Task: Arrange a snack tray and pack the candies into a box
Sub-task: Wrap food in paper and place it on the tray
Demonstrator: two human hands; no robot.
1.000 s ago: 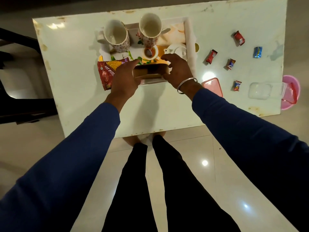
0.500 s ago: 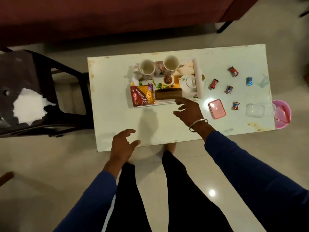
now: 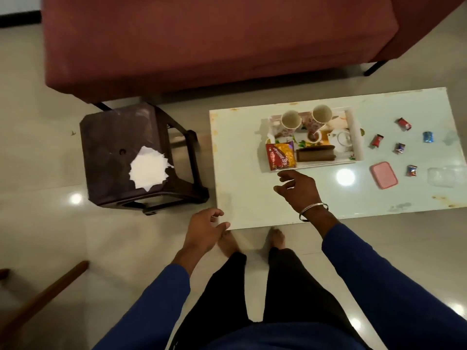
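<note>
Far left there's a dark stool [image 3: 131, 157] w/ white paper [image 3: 149, 170] on top. Your left hand [image 3: 203, 232] hangs off the table [image 3: 247, 198] edge, grip apart, nothing in it. Right hand [image 3: 299, 189] (bangle on the wrist) hovers over the table just below the tray [image 3: 360, 145], fingers spread, also empty. Tray has two cups, a snack packet [image 3: 281, 155], a brown pack. Further right: pink lid [image 3: 384, 175], five candies scattered, e.g. a blue one [image 3: 427, 137], and the clear box [image 3: 441, 177] at the edge.

Left hand [image 3: 204, 229] hangs low, fingers loosely curled, empty; right hand [image 3: 299, 189] reaches forward, fingers spread, empty
</note>
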